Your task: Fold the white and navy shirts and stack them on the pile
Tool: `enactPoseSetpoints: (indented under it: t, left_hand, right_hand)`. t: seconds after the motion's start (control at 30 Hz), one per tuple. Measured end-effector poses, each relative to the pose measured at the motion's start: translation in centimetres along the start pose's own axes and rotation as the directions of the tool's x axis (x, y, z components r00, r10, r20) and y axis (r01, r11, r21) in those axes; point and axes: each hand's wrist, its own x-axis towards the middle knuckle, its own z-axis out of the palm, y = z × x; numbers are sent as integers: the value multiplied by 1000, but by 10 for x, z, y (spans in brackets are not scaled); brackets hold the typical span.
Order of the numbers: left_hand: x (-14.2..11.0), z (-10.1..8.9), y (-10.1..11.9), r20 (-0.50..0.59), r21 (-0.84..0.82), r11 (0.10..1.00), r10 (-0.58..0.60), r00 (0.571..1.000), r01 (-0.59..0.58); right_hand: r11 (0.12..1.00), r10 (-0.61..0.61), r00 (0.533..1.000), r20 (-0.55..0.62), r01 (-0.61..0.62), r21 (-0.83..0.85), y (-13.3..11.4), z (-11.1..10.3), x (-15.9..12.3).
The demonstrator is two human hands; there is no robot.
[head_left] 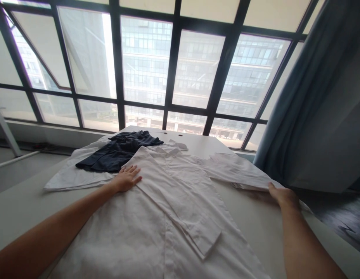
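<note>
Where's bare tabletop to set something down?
Tabletop shows between the shirt's body and outstretched sleeve at the right hand; between the left forearm and white cloth; and beyond that sleeve. Crowded: far left, dark garment on that cloth.

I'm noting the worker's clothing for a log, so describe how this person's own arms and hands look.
Both forearms are bare as far as they show, with no sleeve in view. The left hand wears no glove, and no ring or watch shows on it or its wrist. The right hand is ungloved too; its fingers are partly hidden, so rings there can't be ruled out.
</note>
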Motion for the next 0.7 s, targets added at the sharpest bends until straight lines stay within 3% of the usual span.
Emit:
enactPoseSetpoints:
  t: [0.07, 0.1, 0.13, 0.2, 0.3, 0.37, 0.43, 0.53, 0.57, 0.63, 0.7]
  left_hand:
    - [0, 1, 0, -12, -1, 1000, 1, 1000, -1]
    - [1, 1, 0, -19, -3, 1000, 2, 1000, -2]
    - [1, 2, -1, -26, -5, 1000, 2, 1000, -2]
    - [1, 3, -1, -37, -9, 1000, 6, 999, -6]
    - [0, 5, -2, -46, -16, 1000, 20, 999, -21]
    - [0, 5, -3, -54, -37, 999, 27, 998, -29]
    - [1, 3, -3, -84, -117, 993, 11, 996, -21]
    - [4, -6, -3, -156, -395, 918, -45, 987, -20]
    - [4, -11, -3, -171, -498, 867, -66, 983, -29]
    - [2, -21, -1, -160, -644, 763, -67, 985, -52]
    - [-3, -28, 4, -112, -672, 736, 2, 994, -77]
  right_hand:
    - [968, 247, 965, -88, -249, -14, -5, -2, -3]
    - [958, 286, 948, -141, -288, 10, -11, -4, -5]
    - [970, 241, 949, -204, -236, 50, -21, -6, -6]
    - [993, 29, 936, -352, 13, 116, -49, -11, -9]
    - [872, -368, 800, -474, 474, 123, -113, -15, -28]
    - [690, -632, 680, -372, 712, 130, -162, -12, -59]
    - [476, -848, 507, -154, 857, 200, -206, -4, -104]
    - [228, -972, 185, 141, 886, 404, -244, 9, -168]
    - [191, -974, 108, 200, 867, 461, -249, 12, -183]
    - [167, -965, 25, 262, 829, 534, -251, 17, -200]
    - [183, -961, 28, 275, 809, 559, -248, 20, -203]
